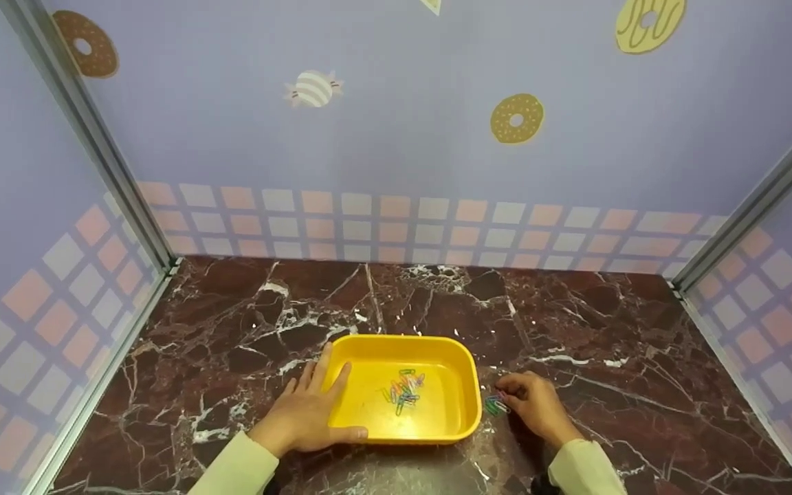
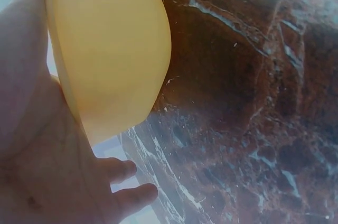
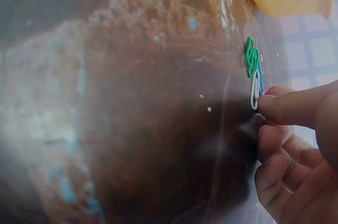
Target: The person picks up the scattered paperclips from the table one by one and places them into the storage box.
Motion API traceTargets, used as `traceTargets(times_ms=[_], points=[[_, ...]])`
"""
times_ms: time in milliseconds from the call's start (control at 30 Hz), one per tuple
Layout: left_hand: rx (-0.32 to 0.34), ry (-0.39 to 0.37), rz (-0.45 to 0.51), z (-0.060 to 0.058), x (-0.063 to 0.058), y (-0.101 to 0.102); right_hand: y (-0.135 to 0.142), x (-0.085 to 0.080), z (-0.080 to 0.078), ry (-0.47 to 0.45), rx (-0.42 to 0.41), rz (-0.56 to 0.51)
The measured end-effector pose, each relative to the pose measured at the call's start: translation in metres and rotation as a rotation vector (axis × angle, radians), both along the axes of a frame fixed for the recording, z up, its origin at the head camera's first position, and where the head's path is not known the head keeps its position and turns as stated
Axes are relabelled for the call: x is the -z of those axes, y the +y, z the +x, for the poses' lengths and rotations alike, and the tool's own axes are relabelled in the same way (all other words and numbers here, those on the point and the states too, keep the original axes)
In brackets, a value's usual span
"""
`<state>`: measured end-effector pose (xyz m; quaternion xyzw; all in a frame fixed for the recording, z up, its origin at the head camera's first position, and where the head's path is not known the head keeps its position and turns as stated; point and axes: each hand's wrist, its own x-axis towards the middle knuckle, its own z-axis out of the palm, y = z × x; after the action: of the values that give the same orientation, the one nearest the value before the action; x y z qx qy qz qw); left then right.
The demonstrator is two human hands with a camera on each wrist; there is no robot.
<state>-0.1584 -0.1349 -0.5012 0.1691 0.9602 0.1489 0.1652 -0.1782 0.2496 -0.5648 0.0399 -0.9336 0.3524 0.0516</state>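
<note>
A yellow plastic bin [image 1: 430, 419] stands on the table with a cluster of coloured paper clips [image 1: 406, 395] on its floor. My left hand [image 1: 306, 412] rests along the bin's left side, fingers straight and spread, thumb across the front rim; the left wrist view shows the palm against the bin's outer wall [image 2: 111, 49]. To the right of the bin, my right hand [image 1: 537, 402] reaches down to a small pile of paper clips [image 1: 496, 404], green, white and blue. Its thumb and forefinger pinch at a pink paper clip [image 3: 265, 92], mostly hidden, beside a white paper clip [image 3: 255, 91].
A dark red marbled tabletop [image 1: 609, 371] with white veins lies beneath everything. Printed lilac panels [image 1: 403, 151] with metal corner posts [image 1: 104, 144] enclose it at the back and both sides. The bin's right wall stands just left of the loose pile.
</note>
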Motion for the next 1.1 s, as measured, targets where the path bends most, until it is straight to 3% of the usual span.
traceTargets(times_ms=[367, 700, 1100], points=[[0.009, 0.039, 0.021, 0.0019, -0.0013, -0.0010, -0.0026, -0.0037, -0.0006, -0.043, -0.001, -0.008], [0.008, 0.041, 0.013, 0.0018, 0.0010, -0.0009, -0.0032, -0.0041, -0.0022, -0.052, 0.023, 0.028], [0.001, 0.020, 0.013, -0.0002, 0.0024, -0.0009, -0.0033, -0.0072, -0.0023, -0.126, 0.026, 0.054]])
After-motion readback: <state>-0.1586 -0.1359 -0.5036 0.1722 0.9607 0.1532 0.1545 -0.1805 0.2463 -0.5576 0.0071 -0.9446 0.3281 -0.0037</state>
